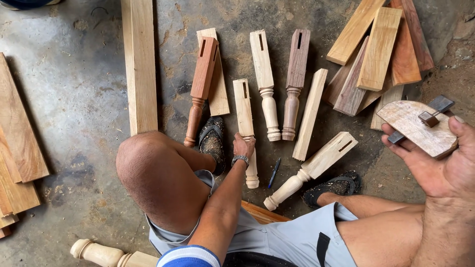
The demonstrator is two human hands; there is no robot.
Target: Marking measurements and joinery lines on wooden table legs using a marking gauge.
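Observation:
My left hand (244,146), with a wristwatch on the wrist, grips a pale turned wooden leg (244,112) lying on the concrete floor between my feet. My right hand (435,160) is raised at the right edge and holds a rounded wooden marking gauge (418,126) with a dark bar and a small block through it. Other turned legs lie in a fan on the floor: a reddish one (200,89), a pale one (264,81), a dark brown one (295,81) and a pale one (311,168) lying aslant near my right foot.
A long plank (140,64) lies to the left of the legs and a plain stick (310,113) among them. Short boards (378,49) are piled at top right, more boards (17,143) at left. A blue pen (274,173) lies by my left hand. Another leg (106,255) rests at the bottom.

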